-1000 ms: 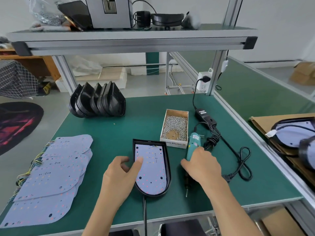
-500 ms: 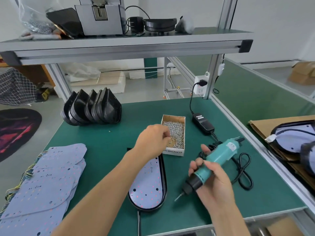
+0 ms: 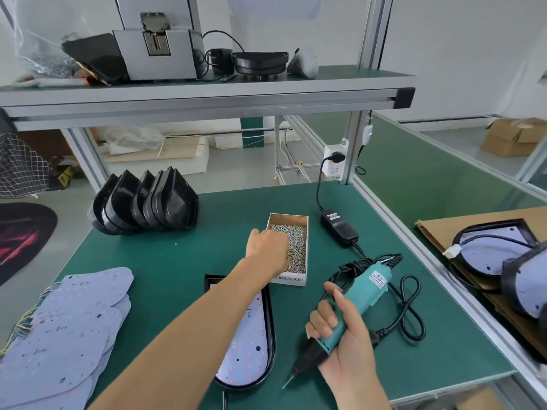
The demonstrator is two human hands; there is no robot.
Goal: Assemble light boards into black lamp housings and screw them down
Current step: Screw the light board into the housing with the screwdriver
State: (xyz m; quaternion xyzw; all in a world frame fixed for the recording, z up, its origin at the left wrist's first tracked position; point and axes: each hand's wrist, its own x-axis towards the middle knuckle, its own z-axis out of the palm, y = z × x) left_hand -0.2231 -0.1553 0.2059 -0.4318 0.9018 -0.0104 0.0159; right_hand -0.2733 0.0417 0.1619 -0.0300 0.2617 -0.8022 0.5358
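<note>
A black lamp housing [image 3: 270, 335] lies on the green table near the front edge with a pale light board [image 3: 248, 347] seated in it; my left forearm crosses over its top. My left hand [image 3: 268, 251] reaches into the cardboard box of small screws [image 3: 296, 244], fingers down among the screws and hidden from view. My right hand [image 3: 343, 341] grips the teal electric screwdriver [image 3: 352, 303] above the table, right of the housing, bit pointing down and left.
A pile of loose light boards [image 3: 65, 329] lies at the front left. Several empty black housings [image 3: 145, 202] stand stacked at the back left. The screwdriver's power adapter [image 3: 339, 227] and coiled cable [image 3: 408, 315] lie to the right. Assembled lamps [image 3: 503, 255] rest on cardboard on the neighbouring bench.
My left hand left the light board and moved up into the screw box. My right hand lifted the screwdriver off the table and holds it raised.
</note>
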